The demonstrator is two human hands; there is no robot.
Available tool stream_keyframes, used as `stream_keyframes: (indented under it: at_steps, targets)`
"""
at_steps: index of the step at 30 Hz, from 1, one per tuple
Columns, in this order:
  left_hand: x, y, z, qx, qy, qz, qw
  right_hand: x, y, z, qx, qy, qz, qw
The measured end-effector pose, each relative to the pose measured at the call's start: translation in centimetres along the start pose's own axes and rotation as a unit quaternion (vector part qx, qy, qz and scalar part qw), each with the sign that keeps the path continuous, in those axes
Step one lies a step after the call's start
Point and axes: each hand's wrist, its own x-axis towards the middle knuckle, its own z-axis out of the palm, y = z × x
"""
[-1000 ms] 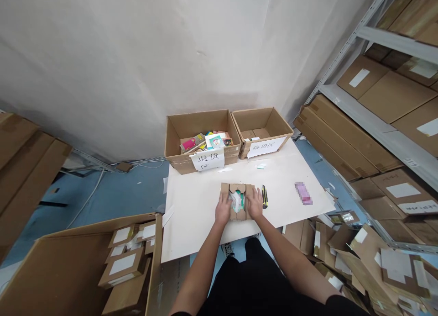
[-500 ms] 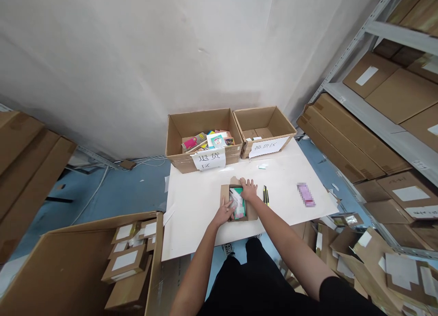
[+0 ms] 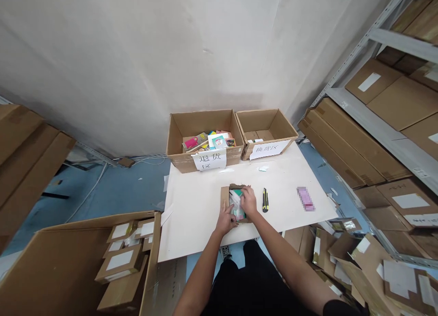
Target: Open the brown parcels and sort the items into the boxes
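Note:
A small opened cardboard box (image 3: 224, 195) lies on the white table in front of me. Inside it is a green and pinkish item (image 3: 238, 211), partly covered by crumpled clear plastic and white paper. My left hand (image 3: 226, 219) is closed around the box's near left side, thumb and fingers at its opening. From the right, my right hand (image 3: 249, 201) reaches in with bent fingers beside the green item; what its fingertips pinch is hidden. A yellow and black utility knife (image 3: 265, 200) rests on the table just right of my right hand.
Two big cardboard boxes with paper signs stand at the table's back: the left box (image 3: 178, 163) holds booklets, the right box (image 3: 287, 134) a few small items. A large carton (image 3: 44, 261) of parcels is at left, shelves (image 3: 379, 103) and opened cartons at right.
My right hand has gone from lying spread on the box's far right flap to reaching inside with bent fingers. My left hand has shifted slightly down and left, and its fingers have drawn in.

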Motion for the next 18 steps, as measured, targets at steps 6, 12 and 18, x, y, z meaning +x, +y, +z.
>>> stream_keyframes:
  at_steps: [6, 12, 18]
  targets:
    - [-0.4, 0.4, -0.4, 0.003, -0.006, 0.003, 1.0, 2.0, -0.7, 1.9, -0.032, -0.181, 0.035, 0.982]
    - [-0.5, 0.9, -0.3, 0.004, 0.015, -0.008, 1.0, 4.4, -1.9, 2.0, -0.102, -0.243, 0.085, 0.961]
    - [-0.8, 0.8, 1.7, 0.008, 0.08, 0.002, 0.997, 2.8, -2.2, -0.3, -0.165, -0.145, 0.027, 0.975]
